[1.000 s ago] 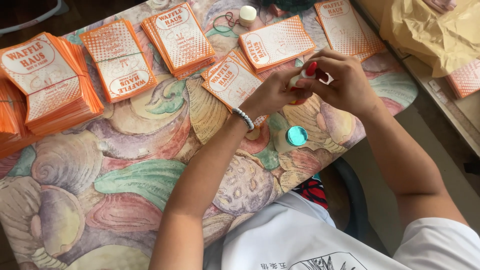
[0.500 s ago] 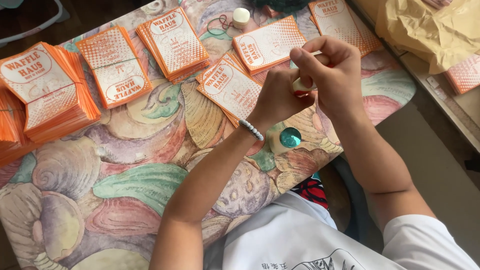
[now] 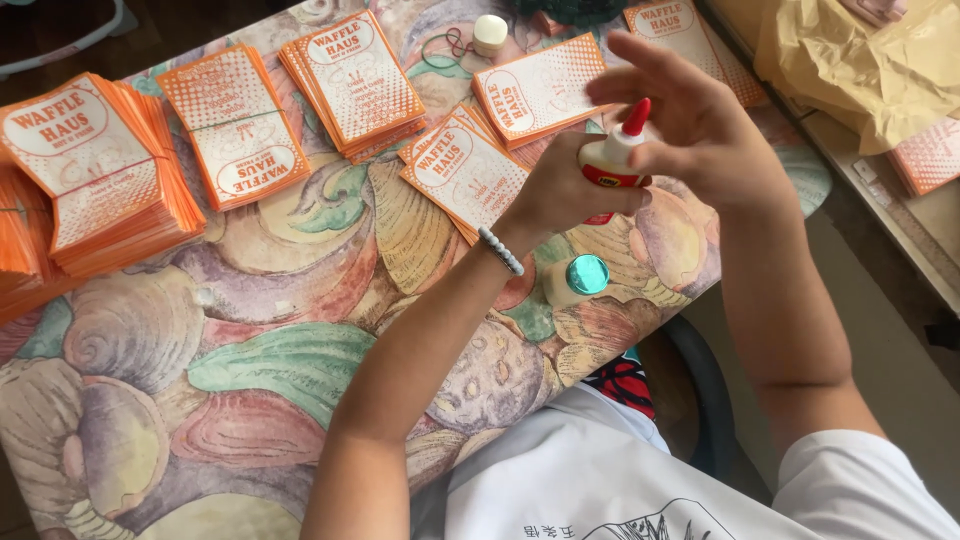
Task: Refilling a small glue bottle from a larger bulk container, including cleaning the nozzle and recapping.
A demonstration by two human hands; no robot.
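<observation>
Orange card stacks (image 3: 90, 170) sit in neat piles on the table (image 3: 250, 330) — easy to grab. The left hand (image 3: 560, 190) has its fingers wrapped round a glue bottle (image 3: 612, 160), held up over the table. The right hand (image 3: 700, 130) pinches near its red tip — fingers partly spread.
</observation>
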